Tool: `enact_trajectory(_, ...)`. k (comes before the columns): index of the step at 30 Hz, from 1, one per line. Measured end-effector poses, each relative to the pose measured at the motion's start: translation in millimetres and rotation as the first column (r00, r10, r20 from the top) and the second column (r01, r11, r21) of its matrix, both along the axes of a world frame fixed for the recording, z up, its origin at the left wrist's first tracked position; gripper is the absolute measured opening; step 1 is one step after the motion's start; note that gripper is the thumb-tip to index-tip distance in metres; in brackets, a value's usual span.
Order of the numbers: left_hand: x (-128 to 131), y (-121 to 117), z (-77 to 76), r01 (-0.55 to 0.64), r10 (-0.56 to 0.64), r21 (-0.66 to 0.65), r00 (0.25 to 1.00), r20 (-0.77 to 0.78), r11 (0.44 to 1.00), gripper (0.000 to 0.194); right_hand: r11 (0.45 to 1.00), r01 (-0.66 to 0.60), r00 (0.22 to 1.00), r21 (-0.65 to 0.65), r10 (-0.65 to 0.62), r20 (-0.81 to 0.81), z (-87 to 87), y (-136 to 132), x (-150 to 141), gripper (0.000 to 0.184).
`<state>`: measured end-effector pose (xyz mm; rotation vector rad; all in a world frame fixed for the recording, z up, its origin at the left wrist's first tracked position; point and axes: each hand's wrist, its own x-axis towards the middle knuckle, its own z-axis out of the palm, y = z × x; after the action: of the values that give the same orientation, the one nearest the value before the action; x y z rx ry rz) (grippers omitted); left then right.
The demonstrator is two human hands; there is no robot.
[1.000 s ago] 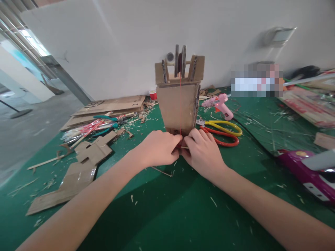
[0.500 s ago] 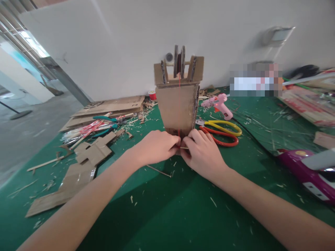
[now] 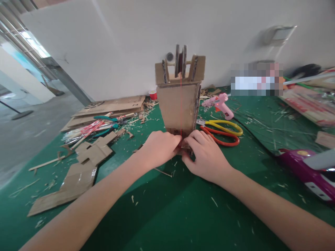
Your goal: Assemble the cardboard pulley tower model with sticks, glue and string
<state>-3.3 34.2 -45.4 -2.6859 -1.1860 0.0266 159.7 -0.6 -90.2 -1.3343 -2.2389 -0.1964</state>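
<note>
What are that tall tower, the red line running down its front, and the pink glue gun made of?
Tower: matte brown corrugated cardboard, judging by the rough, layered cut edges.

Red line: probably thread or string; it's too thin to tell the fibre or finish.

Pink glue gun: likely hard plastic, given its smooth, moulded-looking, evenly coloured body.

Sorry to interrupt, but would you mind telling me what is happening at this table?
A person is working with their left hand and right hand close together, low in front of an upright cardboard tower. A red thread runs from the spool at the top down to the hands; exactly what the fingers grip is hidden. A pink glue gun and an orange-and-yellow-handled tool lie to the right, with cut cardboard pieces to the left.
</note>
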Motion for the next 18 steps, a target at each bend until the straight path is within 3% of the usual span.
enact_trajectory(6,1.3,-1.9,-2.4,-0.011,0.011,0.011,1.000,-0.015,1.000,0.013,0.998,0.062,0.998,0.019,-0.063,0.025,-0.1,3.3,-2.6,0.024)
enact_trajectory(18,0.2,0.5,-1.4,-0.014,0.013,-0.019,0.999,-0.040,1.000,0.014,0.999,0.027,0.997,-0.036,-0.029,-0.073,-0.7,0.4,-4.1,0.017)
